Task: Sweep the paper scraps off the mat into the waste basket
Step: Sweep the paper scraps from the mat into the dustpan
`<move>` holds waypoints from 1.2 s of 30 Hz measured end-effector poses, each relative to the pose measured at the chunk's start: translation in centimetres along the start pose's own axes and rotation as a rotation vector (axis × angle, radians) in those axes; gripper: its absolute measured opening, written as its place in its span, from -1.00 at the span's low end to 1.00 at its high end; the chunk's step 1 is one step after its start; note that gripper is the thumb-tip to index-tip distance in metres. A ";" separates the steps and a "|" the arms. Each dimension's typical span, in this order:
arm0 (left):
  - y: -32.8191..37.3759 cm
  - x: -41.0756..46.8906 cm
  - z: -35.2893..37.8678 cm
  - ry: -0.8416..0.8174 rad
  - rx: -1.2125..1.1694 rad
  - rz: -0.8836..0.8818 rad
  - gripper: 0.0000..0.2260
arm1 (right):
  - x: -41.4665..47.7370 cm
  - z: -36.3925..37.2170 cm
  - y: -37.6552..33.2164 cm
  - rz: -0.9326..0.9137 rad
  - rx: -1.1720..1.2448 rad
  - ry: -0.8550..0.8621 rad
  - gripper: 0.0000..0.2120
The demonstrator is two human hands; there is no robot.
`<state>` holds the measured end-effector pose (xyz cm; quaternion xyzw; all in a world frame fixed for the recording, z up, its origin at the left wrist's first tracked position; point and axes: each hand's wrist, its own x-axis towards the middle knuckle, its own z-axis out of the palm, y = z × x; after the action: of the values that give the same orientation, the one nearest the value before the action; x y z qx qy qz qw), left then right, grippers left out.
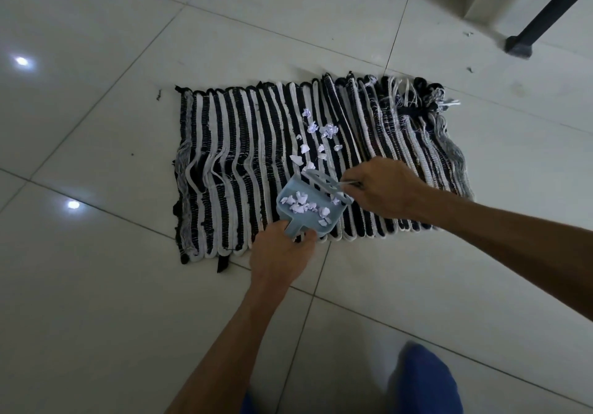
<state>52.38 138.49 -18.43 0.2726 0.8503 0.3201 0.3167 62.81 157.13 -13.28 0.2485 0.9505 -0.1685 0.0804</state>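
Head view, dim light. A black-and-white striped woven mat (256,156) lies flat on the pale tiled floor (96,60), its right end frayed with loose threads. Left hand (279,259) is clenched around the short handle of a small light-blue dustpan (308,208); the pan rests on the near part of the mat, mouth facing away from the person and a little to the right. Inside the pan: a cluster of white paper scraps (303,206), spread across its floor. Right hand (383,187) grasps a small light-blue brush (324,185) at its handle end; the slotted head of the brush lies across the open mouth of the dustpan, touching or just above its edge, cannot tell which. Bristles are not clearly resolved. More loose scraps (316,139) sit on the mat beyond the pan, in an irregular trail running away from the pan's mouth toward the mat's far edge, the largest crumpled pieces farthest out. Both forearms are bare. A dark furniture leg (545,12) stands on the floor at upper right, well apart from the mat. Blue fabric (423,381) shows at the bottom edge, blurred. Two bright light reflections on the tiles at left.
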 end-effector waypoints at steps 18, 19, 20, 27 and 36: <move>0.0 1.6 -2.8 0.038 -0.062 -0.096 -0.78 | 6.6 -4.6 -1.8 0.045 -0.195 0.145 -0.75; 0.0 2.0 -2.9 0.033 -0.052 -0.096 -0.77 | 7.4 -4.6 -1.9 0.044 -0.223 0.144 -0.74; 0.0 2.3 -2.9 0.031 -0.042 -0.093 -0.76 | 8.2 -4.7 -2.1 0.045 -0.245 0.140 -0.74; 0.0 3.3 -3.0 0.008 0.025 -0.048 -0.71 | 10.4 -3.2 -2.8 -0.022 -0.412 0.001 -0.80; -0.6 2.6 -2.4 0.051 -0.031 -0.042 -0.70 | 4.7 -1.1 -5.7 -0.174 -0.513 -0.122 -0.81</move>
<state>48.84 138.91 -18.34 0.2415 0.8586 0.3332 0.3058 55.79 154.94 -11.78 0.1271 0.9733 0.0567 0.1828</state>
